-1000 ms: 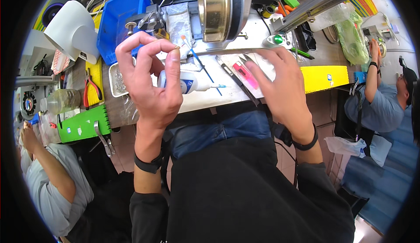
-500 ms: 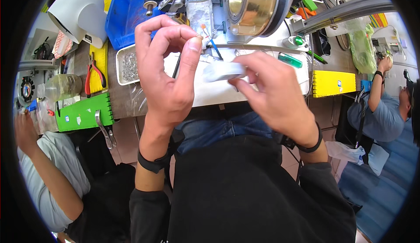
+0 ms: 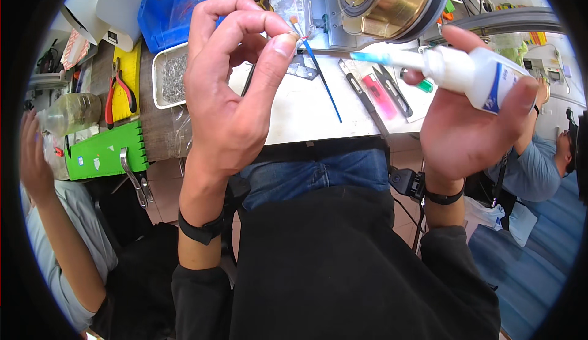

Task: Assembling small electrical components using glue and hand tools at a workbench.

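My left hand [image 3: 229, 98] is raised over the worktop, thumb and forefinger pinched together. A tiny part shows at their tips, too small to name. My right hand [image 3: 468, 113], palm turned up, holds a small white glue-type squeeze bottle [image 3: 456, 70] with a blue label. Its long nozzle with a blue tip points left toward my pinched fingers, a gap apart, and is slightly blurred. Beneath the hands, a blue-handled brush [image 3: 321, 79] lies on the white board [image 3: 291, 125]. Right of the brush are a slim grey-and-black cutter [image 3: 362, 98], a pink translucent piece [image 3: 380, 95] and a black-handled tool [image 3: 395, 92].
A brass-coloured drum [image 3: 389, 3] stands at the back. Left of the board are a white tray of small metal bits [image 3: 156, 79], a blue bin [image 3: 168, 15], red-handled pliers [image 3: 119, 95] and a green toothed plate [image 3: 107, 153]. Other people sit on both sides.
My right hand has swung right and turned palm up, bringing the bottle's nozzle round to point left. My left hand keeps its pinch, nearly in place. The brush and cutters have come into fuller view.
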The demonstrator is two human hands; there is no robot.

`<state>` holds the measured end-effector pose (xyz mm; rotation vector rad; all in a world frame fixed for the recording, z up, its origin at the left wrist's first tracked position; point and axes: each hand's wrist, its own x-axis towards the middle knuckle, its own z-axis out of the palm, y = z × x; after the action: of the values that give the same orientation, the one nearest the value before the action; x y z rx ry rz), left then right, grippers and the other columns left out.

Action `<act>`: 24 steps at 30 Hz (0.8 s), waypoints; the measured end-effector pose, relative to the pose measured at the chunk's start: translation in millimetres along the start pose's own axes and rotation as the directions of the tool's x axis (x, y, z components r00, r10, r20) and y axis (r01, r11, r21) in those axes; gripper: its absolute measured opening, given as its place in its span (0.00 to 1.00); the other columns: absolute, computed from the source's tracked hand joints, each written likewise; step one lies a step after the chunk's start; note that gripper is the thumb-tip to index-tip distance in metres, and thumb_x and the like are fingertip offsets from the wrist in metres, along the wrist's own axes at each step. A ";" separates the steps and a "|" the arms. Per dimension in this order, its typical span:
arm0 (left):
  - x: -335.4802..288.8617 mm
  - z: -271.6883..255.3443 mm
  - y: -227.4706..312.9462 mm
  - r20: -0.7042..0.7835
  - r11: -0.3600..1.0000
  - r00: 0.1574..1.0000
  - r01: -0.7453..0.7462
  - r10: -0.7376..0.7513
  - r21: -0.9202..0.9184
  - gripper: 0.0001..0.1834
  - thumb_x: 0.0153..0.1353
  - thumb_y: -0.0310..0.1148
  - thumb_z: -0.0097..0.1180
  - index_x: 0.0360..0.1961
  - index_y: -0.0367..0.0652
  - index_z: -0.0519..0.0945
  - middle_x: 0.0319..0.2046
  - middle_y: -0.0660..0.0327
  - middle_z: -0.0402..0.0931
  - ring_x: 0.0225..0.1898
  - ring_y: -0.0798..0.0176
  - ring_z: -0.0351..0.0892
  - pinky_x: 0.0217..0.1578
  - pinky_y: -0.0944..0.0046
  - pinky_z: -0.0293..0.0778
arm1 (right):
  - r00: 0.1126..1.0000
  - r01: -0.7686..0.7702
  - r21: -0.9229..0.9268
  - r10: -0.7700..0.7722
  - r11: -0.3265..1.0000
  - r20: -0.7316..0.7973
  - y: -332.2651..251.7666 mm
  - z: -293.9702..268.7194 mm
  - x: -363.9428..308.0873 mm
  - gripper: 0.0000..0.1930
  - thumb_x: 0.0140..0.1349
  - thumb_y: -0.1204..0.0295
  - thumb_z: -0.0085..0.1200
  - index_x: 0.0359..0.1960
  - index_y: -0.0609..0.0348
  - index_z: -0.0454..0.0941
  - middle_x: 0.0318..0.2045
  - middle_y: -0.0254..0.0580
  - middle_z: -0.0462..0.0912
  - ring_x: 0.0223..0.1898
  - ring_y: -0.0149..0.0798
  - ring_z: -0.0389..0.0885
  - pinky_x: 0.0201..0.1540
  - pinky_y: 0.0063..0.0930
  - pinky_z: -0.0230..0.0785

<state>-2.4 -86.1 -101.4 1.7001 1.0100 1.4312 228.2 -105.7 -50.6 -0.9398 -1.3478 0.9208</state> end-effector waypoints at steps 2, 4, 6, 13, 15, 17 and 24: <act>0.4 0.6 -2.5 -0.025 1.000 1.000 -0.017 0.017 -0.012 0.05 0.64 0.24 0.56 0.40 0.35 0.78 0.46 0.59 0.65 0.33 0.73 0.71 0.35 0.73 0.71 | 0.998 0.053 -0.052 -0.054 0.997 -0.030 11.5 6.4 2.0 0.35 0.68 0.42 0.39 0.50 0.70 0.73 0.48 0.61 0.80 0.39 0.50 0.84 0.37 0.50 0.80; 0.0 0.1 -3.9 -0.050 0.999 0.998 -0.033 0.032 -0.023 0.05 0.62 0.23 0.59 0.38 0.36 0.79 0.45 0.59 0.66 0.30 0.74 0.73 0.35 0.73 0.72 | 0.987 0.133 -0.105 -0.142 0.986 -0.081 19.9 15.7 5.6 0.35 0.68 0.45 0.39 0.46 0.74 0.76 0.44 0.60 0.82 0.39 0.49 0.84 0.38 0.49 0.81; -1.3 -1.3 -4.2 0.008 0.999 0.999 -0.037 0.037 0.009 0.06 0.67 0.24 0.53 0.42 0.33 0.77 0.48 0.60 0.63 0.37 0.73 0.69 0.37 0.73 0.68 | 0.981 0.158 -0.045 -0.162 0.986 -0.103 27.6 14.5 8.7 0.34 0.68 0.46 0.40 0.44 0.74 0.77 0.42 0.59 0.82 0.38 0.49 0.84 0.39 0.48 0.81; 1.7 -7.3 -35.3 0.018 0.945 0.945 -0.327 0.327 -0.030 0.06 0.67 0.23 0.52 0.43 0.33 0.77 0.48 0.60 0.63 0.38 0.73 0.68 0.39 0.73 0.68 | 0.979 0.150 -0.026 -0.152 0.988 -0.133 35.7 3.4 13.3 0.32 0.66 0.49 0.40 0.42 0.74 0.80 0.38 0.57 0.83 0.36 0.47 0.85 0.37 0.45 0.81; 3.4 -1.4 -2.4 0.054 0.999 0.998 -0.020 0.019 0.028 0.06 0.67 0.23 0.53 0.43 0.33 0.77 0.49 0.59 0.64 0.40 0.73 0.69 0.40 0.73 0.68 | 0.981 0.146 -0.037 -0.149 0.989 -0.127 36.2 2.1 13.3 0.32 0.66 0.49 0.41 0.42 0.74 0.80 0.38 0.57 0.83 0.36 0.47 0.85 0.37 0.45 0.81; -2.0 -12.2 -25.7 0.047 0.998 0.998 -0.046 0.047 -0.037 0.06 0.67 0.23 0.53 0.43 0.33 0.78 0.49 0.59 0.64 0.40 0.73 0.68 0.40 0.73 0.68 | 0.982 0.145 -0.042 -0.149 0.989 -0.118 34.5 5.0 14.1 0.32 0.66 0.48 0.41 0.42 0.74 0.80 0.38 0.56 0.83 0.35 0.47 0.85 0.37 0.45 0.81; -2.5 -2.7 -30.2 -0.049 0.982 0.983 -0.177 0.175 -0.062 0.07 0.66 0.24 0.54 0.43 0.34 0.78 0.50 0.58 0.64 0.45 0.70 0.69 0.45 0.71 0.68 | 0.985 0.162 0.025 -0.160 0.987 -0.063 34.1 6.9 14.2 0.34 0.66 0.47 0.41 0.40 0.75 0.80 0.37 0.56 0.84 0.31 0.47 0.86 0.36 0.43 0.82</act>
<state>-9.2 -74.3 -128.6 1.7526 0.8420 1.6021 221.7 -80.0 -77.2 -0.8171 -1.3339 0.7811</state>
